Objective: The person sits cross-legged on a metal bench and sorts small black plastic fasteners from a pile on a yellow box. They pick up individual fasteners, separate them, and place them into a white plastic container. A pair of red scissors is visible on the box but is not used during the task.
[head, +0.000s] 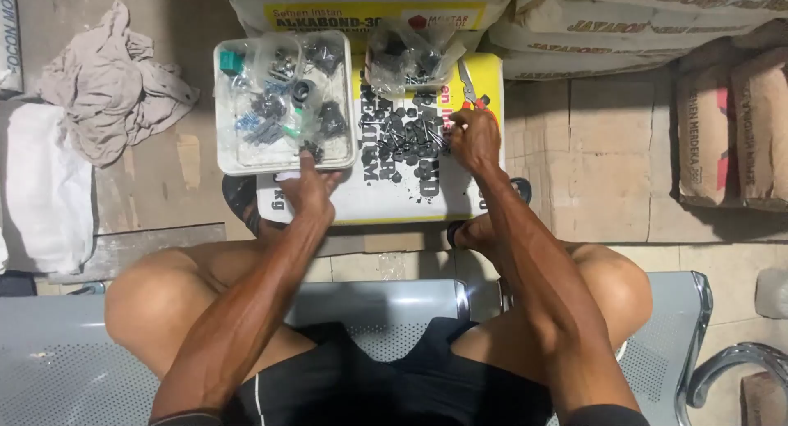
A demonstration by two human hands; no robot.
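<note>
You sit on a metal bench (386, 311). Your left hand (310, 188) pins the white parts tray (226, 159) at its 6 o'clock rim, steadying it. Your right hand (472, 139), fingers curled, pinches at the dark screws (410, 139) spread on the sack (386, 196) for sorting. Orange-handled pliers (472, 93) lie at 12 o'clock.

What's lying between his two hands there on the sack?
In the head view, between the left hand and right hand lies a heap of dark screws, loose on the white sack.
</note>
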